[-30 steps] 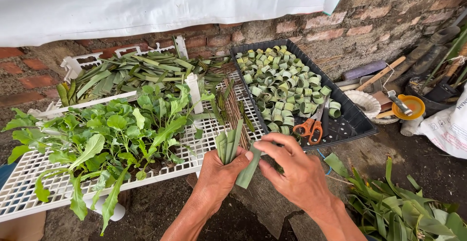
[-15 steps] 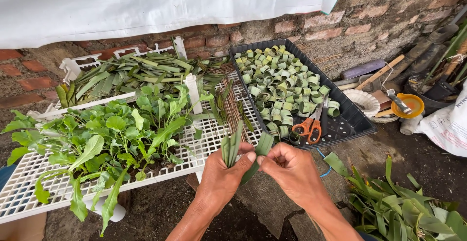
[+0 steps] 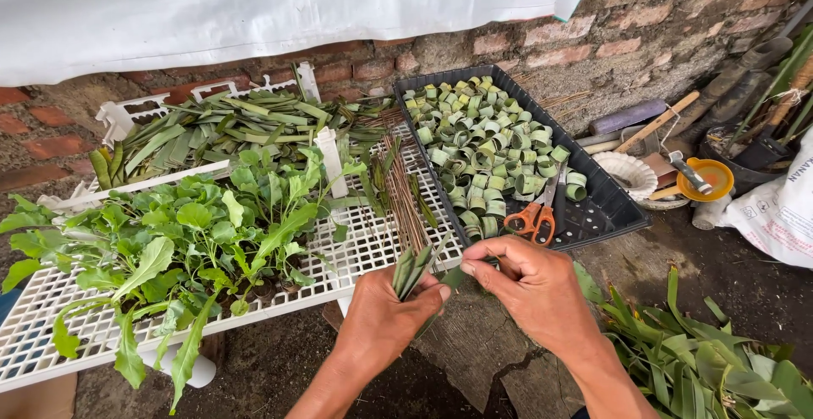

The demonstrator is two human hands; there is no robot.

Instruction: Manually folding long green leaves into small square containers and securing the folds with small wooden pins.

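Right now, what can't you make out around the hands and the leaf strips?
Head view only.
- Lower ends of the leaf strips: hidden inside the left hand.
- Strip piece at the right hand: fingers cover most of it.
- Scissors: blades partly lost among the leaf rings.
- Leaf pile: cut off by the bottom edge.

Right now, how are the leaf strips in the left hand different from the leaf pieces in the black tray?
The leaf strips are straight and stand bunched upright in the left hand; the leaf rings are curled into small loops. The strips are only a few, held above the white rack; the rings are many and lie loose in the black tray. Both are green and look like the same leaf material.
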